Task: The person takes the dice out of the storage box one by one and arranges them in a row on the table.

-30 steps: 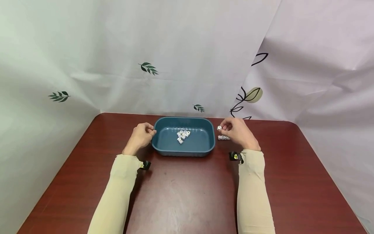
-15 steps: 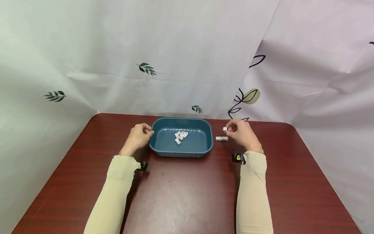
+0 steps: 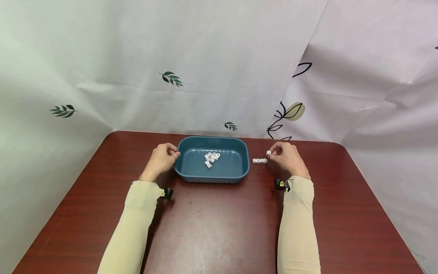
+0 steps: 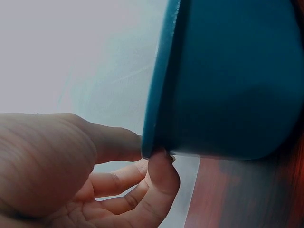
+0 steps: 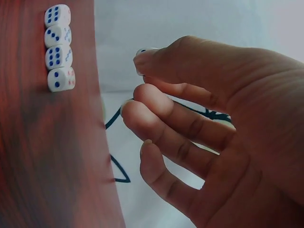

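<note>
A blue rectangular tray (image 3: 213, 178) stands on the table, with a pile of white dice (image 3: 211, 159) lying inside it. At the tray's left end my left hand (image 3: 161, 160) pinches the rim between thumb and fingers, as the left wrist view shows close up. My right hand (image 3: 288, 160), right of the tray, pinches a single white die (image 3: 268, 152) between thumb and forefinger, above the table. Its other fingers are loosely bent. Just left of and below that hand, several dice form a straight row (image 3: 259, 161), their faces showing blue and red pips (image 5: 58, 50).
The dark red wooden table (image 3: 219, 228) ends at a pale curtain (image 3: 205, 76) printed with leaves, which hangs behind and on both sides. A black strap with a small camera sits on each wrist.
My right hand has moved rightward, away from the tray, carrying the pinched die past the row's right end. My left hand keeps its hold on the rim. The head view has shifted slightly.
</note>
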{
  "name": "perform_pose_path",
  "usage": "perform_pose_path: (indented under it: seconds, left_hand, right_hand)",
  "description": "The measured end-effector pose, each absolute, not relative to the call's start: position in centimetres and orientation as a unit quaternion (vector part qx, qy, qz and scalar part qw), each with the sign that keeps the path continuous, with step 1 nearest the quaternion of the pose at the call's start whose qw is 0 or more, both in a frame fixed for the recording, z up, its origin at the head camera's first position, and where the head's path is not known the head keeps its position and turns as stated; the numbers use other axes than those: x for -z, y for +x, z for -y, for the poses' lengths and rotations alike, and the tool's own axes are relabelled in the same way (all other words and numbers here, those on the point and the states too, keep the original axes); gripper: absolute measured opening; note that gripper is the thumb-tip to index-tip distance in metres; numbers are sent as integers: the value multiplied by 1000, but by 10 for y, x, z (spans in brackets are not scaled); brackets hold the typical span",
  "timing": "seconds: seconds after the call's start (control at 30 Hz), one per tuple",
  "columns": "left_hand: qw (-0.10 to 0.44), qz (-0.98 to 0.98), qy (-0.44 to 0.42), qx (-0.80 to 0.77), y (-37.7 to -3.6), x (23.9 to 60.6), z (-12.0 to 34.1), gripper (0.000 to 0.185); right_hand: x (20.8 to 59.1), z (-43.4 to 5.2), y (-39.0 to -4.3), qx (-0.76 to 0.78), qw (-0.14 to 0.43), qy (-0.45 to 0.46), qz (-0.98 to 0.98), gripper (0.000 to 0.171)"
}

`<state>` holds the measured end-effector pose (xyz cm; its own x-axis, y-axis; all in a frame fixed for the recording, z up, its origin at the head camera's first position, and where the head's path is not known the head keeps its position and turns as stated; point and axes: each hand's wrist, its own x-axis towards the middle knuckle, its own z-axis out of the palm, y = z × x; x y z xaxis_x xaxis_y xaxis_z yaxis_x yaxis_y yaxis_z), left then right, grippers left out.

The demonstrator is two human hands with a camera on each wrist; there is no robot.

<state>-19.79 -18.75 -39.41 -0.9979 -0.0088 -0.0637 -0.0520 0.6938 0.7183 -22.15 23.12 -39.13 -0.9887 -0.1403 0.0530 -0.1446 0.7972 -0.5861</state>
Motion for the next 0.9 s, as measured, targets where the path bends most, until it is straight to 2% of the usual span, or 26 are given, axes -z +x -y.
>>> perform_pose_path:
  seconds: [0.53, 0.9]
  left_hand:
    - [36, -922, -5, -386, -199, 394, 189, 27]
    - [38, -921, -3, -387, -199, 395, 189, 27]
  right_hand:
    - [417, -244, -230, -310, -10, 43, 950, 14]
    - [426, -244, -233, -303, -25, 32, 952, 9]
